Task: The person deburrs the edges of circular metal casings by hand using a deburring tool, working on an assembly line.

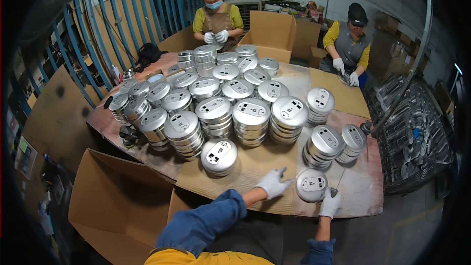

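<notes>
My left hand [273, 183], in a white glove, reaches over the cardboard at the table's front with fingers stretched out and nothing in them. To its right lies a round silver metal cover [311, 185] with a pale oval panel and dark cut-outs. My right hand [330, 203], also gloved, is closed at the cover's right rim. A small dark thing [334, 192] and a thin line show at its fingers; what it grips is not clear. Behind stand a stack of covers [325, 140] and another short stack [219, 156].
Many stacks of similar covers [251, 110] fill the table's middle. An open cardboard box [117, 206] stands at the front left, another [272, 32] behind. Two gloved co-workers handle parts across the table. A wire basket of metal parts [414, 132] stands at right.
</notes>
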